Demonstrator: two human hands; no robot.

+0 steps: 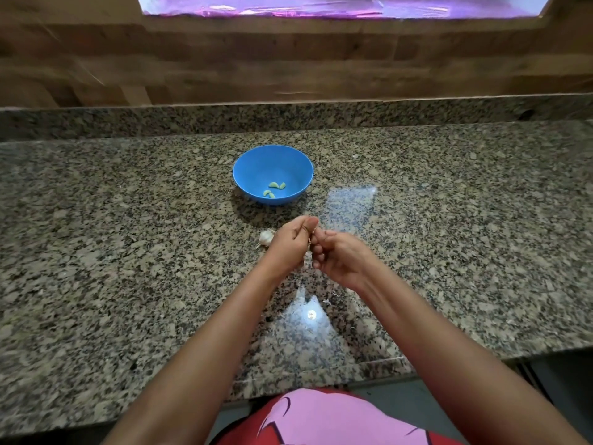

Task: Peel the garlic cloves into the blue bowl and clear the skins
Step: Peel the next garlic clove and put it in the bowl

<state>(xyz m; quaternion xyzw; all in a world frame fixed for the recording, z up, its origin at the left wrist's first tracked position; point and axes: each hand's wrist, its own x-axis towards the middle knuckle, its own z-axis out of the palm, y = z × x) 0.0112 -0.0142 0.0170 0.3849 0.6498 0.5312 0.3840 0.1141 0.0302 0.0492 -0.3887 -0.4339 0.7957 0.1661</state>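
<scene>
A blue bowl (253, 165) stands on the granite counter with three peeled cloves (274, 189) at its bottom. Just in front of it my left hand (290, 242) and my right hand (340, 256) meet above the counter. Both pinch a small garlic clove (312, 232) between their fingertips; the fingers hide most of it. A garlic head (266, 237) lies on the counter beside my left hand, partly covered by it.
Small scraps of white skin (326, 301) lie on the counter below my hands. The granite counter (128, 252) ends at a raised back ledge and a wooden wall. Its front edge runs close to my body.
</scene>
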